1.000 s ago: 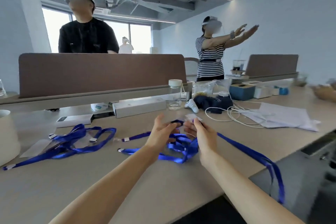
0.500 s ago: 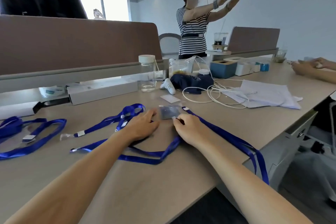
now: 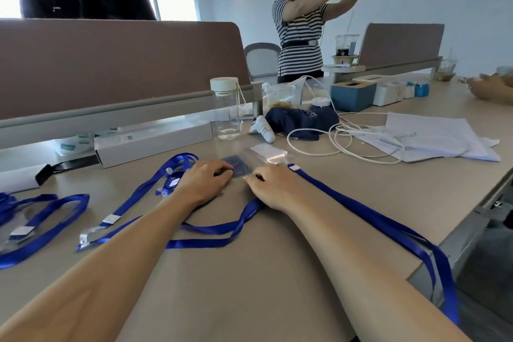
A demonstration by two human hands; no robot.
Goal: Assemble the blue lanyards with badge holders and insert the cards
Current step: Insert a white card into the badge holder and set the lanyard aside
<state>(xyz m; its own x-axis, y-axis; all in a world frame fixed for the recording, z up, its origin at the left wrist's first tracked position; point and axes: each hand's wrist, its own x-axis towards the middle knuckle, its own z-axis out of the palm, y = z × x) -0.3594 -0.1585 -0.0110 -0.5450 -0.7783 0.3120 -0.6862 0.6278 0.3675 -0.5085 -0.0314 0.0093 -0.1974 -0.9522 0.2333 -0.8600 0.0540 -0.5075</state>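
A clear badge holder (image 3: 241, 168) with a dark blue card in it lies flat on the table. My left hand (image 3: 204, 182) rests beside it, fingertips pressing on its left edge. My right hand (image 3: 273, 184) sits at its near right corner with fingers curled, pinching that edge. A blue lanyard (image 3: 361, 209) runs under my right wrist and hangs over the table's right edge. Its other loop (image 3: 211, 230) lies beneath both forearms. A second clear holder (image 3: 268, 151) lies just behind. More blue lanyards (image 3: 41, 221) with clips lie at the left.
A glass bottle (image 3: 225, 108), a long white box (image 3: 152, 141), a dark cloth bag (image 3: 301, 119), white cables (image 3: 341, 141) and papers (image 3: 433, 139) crowd the back of the table. A brown divider (image 3: 119, 64) stands behind. Someone's hands (image 3: 491, 89) are at the far right.
Both hands came down from mid-air to the tabletop, laying the holder and card flat. In the last half second they barely shifted on it.
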